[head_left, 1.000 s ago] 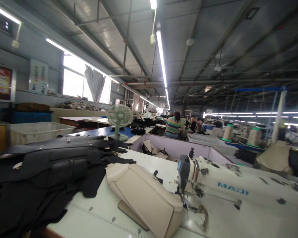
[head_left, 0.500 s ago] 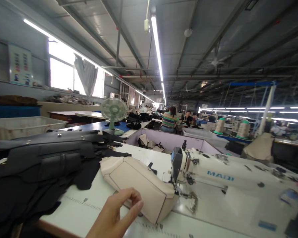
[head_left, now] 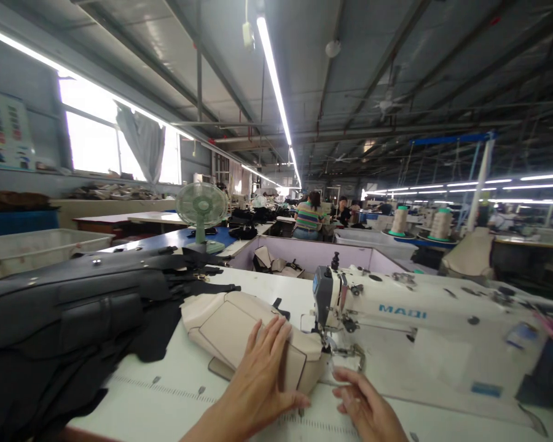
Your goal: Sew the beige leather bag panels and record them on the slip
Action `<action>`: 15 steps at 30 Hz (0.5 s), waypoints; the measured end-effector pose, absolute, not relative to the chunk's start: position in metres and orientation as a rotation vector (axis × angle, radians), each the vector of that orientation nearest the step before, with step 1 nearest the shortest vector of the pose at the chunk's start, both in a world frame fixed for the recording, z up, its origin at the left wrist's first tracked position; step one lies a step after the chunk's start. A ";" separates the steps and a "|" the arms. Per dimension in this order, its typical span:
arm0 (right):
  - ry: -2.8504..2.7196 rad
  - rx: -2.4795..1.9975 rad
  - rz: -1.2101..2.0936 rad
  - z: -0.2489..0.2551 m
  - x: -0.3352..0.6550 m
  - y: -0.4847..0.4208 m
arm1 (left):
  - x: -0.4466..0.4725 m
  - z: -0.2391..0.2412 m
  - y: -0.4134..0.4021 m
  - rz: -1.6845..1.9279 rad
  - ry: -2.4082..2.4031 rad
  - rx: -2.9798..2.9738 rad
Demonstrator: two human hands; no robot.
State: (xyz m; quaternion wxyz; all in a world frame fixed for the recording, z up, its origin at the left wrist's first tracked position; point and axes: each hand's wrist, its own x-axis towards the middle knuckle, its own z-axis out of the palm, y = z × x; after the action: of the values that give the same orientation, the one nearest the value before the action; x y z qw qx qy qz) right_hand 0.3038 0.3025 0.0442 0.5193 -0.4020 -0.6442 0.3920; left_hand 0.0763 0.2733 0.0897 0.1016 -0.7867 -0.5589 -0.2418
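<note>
A cream leather bag piece (head_left: 225, 313) with dark edge lines lies on the white sewing table (head_left: 152, 402), its right end at the needle area of a white sewing machine (head_left: 433, 331). My left hand (head_left: 262, 374) rests on the piece with fingers stretched out and thumb spread to the right. Just right of the piece, below the presser foot, is my right hand (head_left: 366, 405). Its fingers are bent and apart, with nothing visible in them. Part of the piece is hidden under my left hand.
Black leather bags (head_left: 101, 319) are heaped at the left. Behind them stands a green fan (head_left: 203, 209). A lilac-walled bin (head_left: 322, 255) holds more cream pieces beyond the table. Thread cones (head_left: 400, 221) stand at the right, and a person in a striped top (head_left: 308, 215) sits farther back.
My left hand has moved from in front of the cream piece onto its surface, its fingers straightening. My right hand has come into view at the lower right. The view has shifted slightly right.
</note>
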 end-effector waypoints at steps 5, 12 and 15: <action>-1.794 -0.860 0.781 0.045 0.300 0.337 | 0.088 0.080 0.286 -0.803 -1.589 -2.284; -1.879 -0.765 0.850 0.076 0.295 0.352 | 0.097 0.076 0.288 -0.953 -1.574 -2.230; -1.827 -0.766 0.981 0.074 0.291 0.359 | 0.096 0.078 0.291 -0.985 -1.562 -2.273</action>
State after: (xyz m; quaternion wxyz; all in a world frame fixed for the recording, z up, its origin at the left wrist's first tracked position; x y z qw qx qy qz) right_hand 0.2905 0.3591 0.0739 0.4488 -0.3097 -0.7385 0.3966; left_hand 0.0964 0.2911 0.0784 0.1060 -0.7718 -0.5303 -0.3345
